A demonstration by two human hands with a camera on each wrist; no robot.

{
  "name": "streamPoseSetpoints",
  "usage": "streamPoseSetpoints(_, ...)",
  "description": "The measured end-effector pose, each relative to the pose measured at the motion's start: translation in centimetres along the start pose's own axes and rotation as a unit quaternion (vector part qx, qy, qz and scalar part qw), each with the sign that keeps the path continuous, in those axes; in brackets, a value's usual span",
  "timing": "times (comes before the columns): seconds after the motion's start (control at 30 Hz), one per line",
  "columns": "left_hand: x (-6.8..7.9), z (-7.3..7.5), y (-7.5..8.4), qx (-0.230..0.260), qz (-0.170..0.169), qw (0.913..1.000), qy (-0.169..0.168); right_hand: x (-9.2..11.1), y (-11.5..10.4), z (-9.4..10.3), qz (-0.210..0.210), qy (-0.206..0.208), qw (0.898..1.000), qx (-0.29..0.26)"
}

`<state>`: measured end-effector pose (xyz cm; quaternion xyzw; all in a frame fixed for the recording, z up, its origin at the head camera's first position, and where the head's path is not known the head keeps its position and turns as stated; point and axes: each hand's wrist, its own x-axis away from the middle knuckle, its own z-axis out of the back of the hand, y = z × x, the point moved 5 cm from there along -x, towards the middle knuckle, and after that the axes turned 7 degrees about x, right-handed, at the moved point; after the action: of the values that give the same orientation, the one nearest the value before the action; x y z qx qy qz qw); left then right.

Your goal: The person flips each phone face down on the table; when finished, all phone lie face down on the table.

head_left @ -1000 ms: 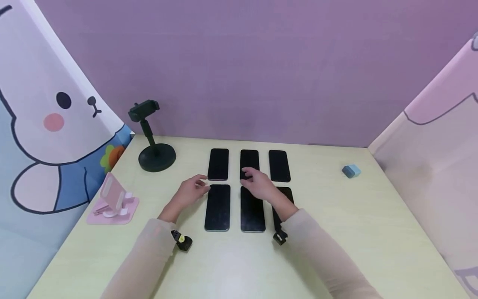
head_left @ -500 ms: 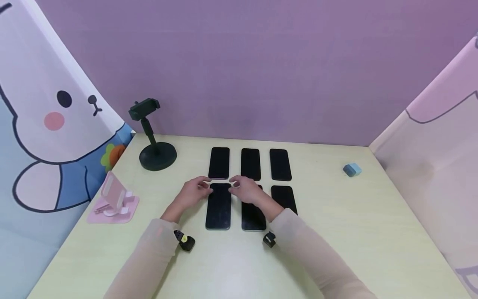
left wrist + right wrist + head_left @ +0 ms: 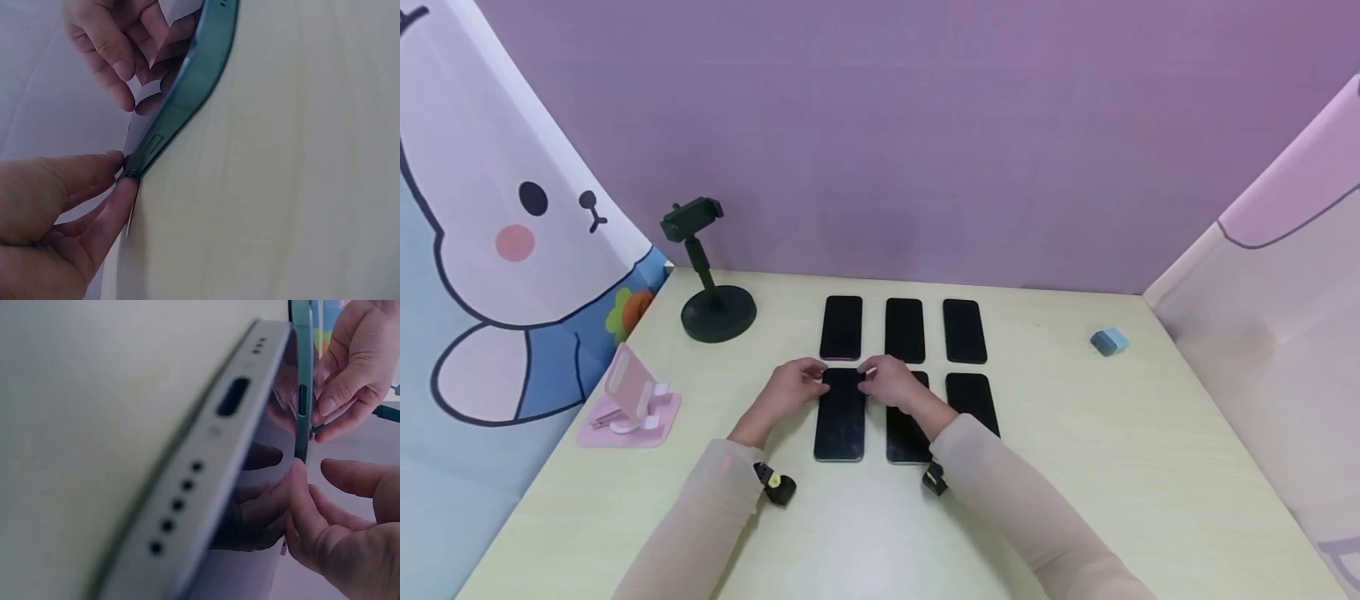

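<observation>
Several black-screened smartphones lie face up in two rows. At the top left corner of the front-left smartphone (image 3: 839,429), my left hand (image 3: 786,387) pinches its edge with thumb and fingertip; the left wrist view shows both tips on the green side frame (image 3: 200,81). My right hand (image 3: 891,385) is at the top right corner of that smartphone, fingers loosely bent. In the right wrist view, one fingertip of the right hand (image 3: 350,531) touches the frame while another stands apart from it. The right hand and wrist partly cover the front-middle smartphone (image 3: 906,437), whose port end (image 3: 206,437) looms close in the right wrist view.
Behind lie the back-left (image 3: 841,327), back-middle (image 3: 905,325) and back-right smartphone (image 3: 964,331). The front-right smartphone (image 3: 972,400) is beside my right forearm. A black phone stand (image 3: 718,312) and a pink folding stand (image 3: 628,400) are at left, a blue block (image 3: 1108,341) at right.
My right hand has moved left from over the middle smartphones to the front-left one's right corner. My left hand has shifted slightly in to its left corner.
</observation>
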<state>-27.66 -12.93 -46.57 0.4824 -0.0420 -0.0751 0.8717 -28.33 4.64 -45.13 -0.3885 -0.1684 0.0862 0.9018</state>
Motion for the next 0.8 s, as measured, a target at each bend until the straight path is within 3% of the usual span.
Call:
streamPoseSetpoints(0.33,-0.2,0.0,0.2,-0.004,0.006,1.0,0.002,-0.4,0.4,0.2,-0.031,0.029,0.998,-0.039)
streamPoseSetpoints(0.6,-0.3,-0.2,0.4,-0.018,0.0,0.9998,0.007,-0.4,0.1,0.5,-0.026,0.029,0.994,-0.098)
streamPoseSetpoints(0.8,-0.3,-0.8,0.7,-0.008,-0.018,0.9997,0.014,0.0,-0.6,1.0,0.001,0.047,0.99,-0.129)
